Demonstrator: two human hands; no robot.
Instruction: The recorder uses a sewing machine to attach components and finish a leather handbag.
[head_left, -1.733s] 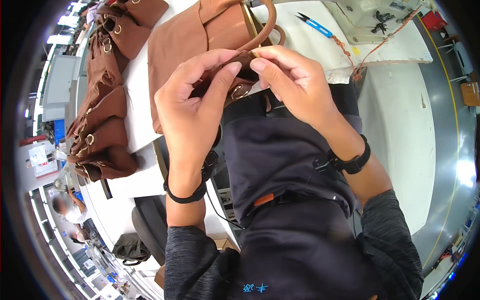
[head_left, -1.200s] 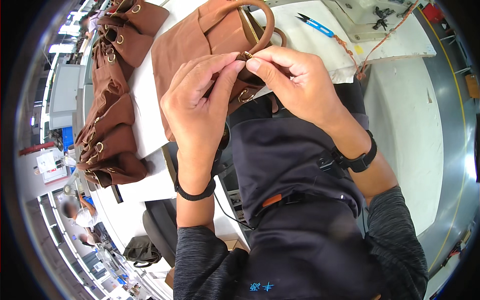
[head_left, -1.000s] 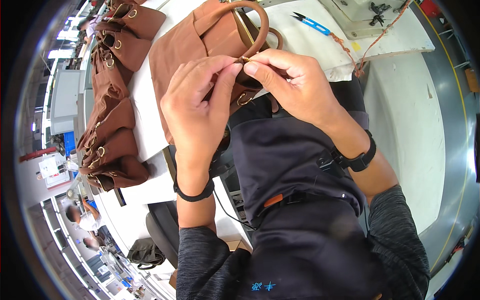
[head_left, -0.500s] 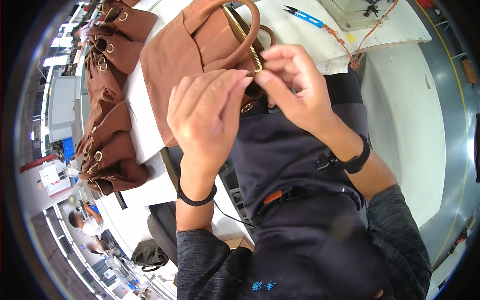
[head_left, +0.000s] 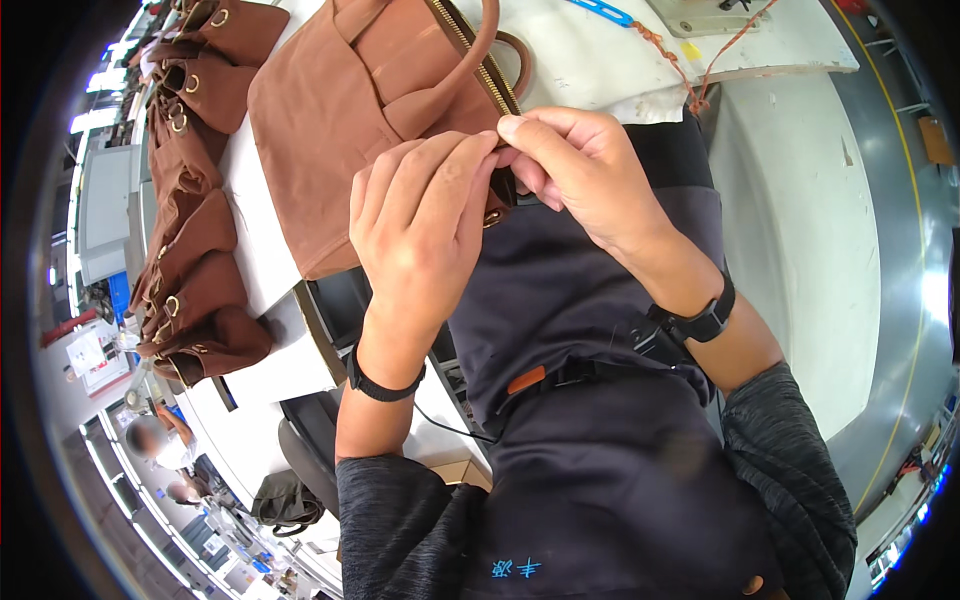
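Observation:
A brown handbag (head_left: 310, 150) with two looped handles lies partly on the white table, its near end reaching over the edge toward my apron. Along its opening runs a gold-toothed zipper (head_left: 478, 62). Both hands meet at the zipper's near end. My left hand (head_left: 420, 205) is closed, thumb and fingertips pinching the bag's edge at that end. My right hand (head_left: 580, 165) is closed as well, its thumb pressed on the zipper end beside the left fingertips. The exact bit between the fingertips is hidden. A gold metal fitting (head_left: 493, 217) shows just below the hands.
Several similar brown bags (head_left: 190, 240) with gold rings stand in a row on the left. Blue thread snips (head_left: 602, 10) tied to an orange cord (head_left: 668, 55) lie at the far edge of view. Another person (head_left: 165, 440) is in the left background.
The bag and table have shifted left and up in view. My right fingers, spread before, have curled in, and the right thumb now presses on the zipper's end.

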